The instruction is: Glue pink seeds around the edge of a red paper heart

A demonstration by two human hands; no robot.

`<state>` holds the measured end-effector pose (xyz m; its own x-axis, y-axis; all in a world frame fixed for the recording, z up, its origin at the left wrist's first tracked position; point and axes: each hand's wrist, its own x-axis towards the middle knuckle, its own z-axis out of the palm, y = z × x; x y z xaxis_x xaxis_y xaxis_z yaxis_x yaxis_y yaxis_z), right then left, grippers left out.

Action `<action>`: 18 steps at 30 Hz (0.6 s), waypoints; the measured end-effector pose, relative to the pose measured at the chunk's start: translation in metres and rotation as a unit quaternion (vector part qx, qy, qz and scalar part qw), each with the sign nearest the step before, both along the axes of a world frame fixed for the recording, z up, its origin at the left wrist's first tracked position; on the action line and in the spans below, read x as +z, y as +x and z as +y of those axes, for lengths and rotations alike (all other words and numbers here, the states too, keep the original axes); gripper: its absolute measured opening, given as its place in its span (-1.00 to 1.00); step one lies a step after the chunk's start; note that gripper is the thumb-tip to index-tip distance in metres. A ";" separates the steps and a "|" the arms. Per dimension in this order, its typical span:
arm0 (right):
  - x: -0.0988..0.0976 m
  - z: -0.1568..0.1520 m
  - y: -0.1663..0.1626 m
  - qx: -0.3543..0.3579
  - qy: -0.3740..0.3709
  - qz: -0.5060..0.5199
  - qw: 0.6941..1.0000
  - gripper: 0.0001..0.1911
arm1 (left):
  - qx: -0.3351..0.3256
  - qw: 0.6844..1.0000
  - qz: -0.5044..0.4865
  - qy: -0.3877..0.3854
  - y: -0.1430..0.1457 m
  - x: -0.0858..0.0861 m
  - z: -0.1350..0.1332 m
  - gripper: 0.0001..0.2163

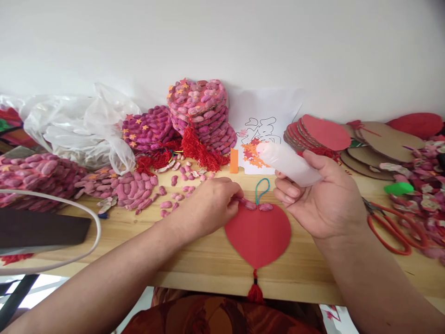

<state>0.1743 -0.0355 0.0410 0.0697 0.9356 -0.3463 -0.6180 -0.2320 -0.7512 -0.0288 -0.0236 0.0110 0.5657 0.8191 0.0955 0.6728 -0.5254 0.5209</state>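
A red heart-shaped card (257, 236) lies on the wooden table in front of me, with a blue-green cord loop (263, 188) at its top and a red tassel (256, 292) hanging over the table edge. Two pink-dyed peanuts (266, 207) sit along its upper edge beside the loop. My left hand (219, 204) is closed in a pinch at the card's upper left, on another pink peanut mostly hidden by the fingertips. Held above the card's right side, a translucent white glue bottle (295, 164) is gripped in my right hand (330, 199), its tip pointing up and left.
Loose pink peanuts (166, 204) lie left of the card. Behind stand stacked peanut-covered pieces (198, 102), a plastic bag (79, 125) and a printed sheet (292, 102) with paper stars (255, 153). Orange-handled scissors (399, 232) and cardboard shapes (385, 139) are to the right.
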 end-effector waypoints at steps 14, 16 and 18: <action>-0.004 -0.001 -0.001 0.002 0.031 0.002 1.000 -0.81 | 0.028 0.999 -0.004 -0.016 0.003 0.001 0.000 -0.82; -0.004 -0.002 0.000 0.001 0.034 0.002 0.999 -0.82 | 0.028 0.999 -0.002 -0.016 0.003 0.000 0.001 -0.82; -0.005 -0.002 0.000 0.002 0.037 0.003 0.999 -0.83 | 0.026 0.999 -0.001 -0.017 0.003 0.000 0.002 -0.83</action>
<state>0.1745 -0.0372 0.0361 0.0634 0.9588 -0.2769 -0.6217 -0.1791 -0.7625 -0.0263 -0.0219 0.0112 0.5213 0.8507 0.0677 0.6978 -0.4706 0.5400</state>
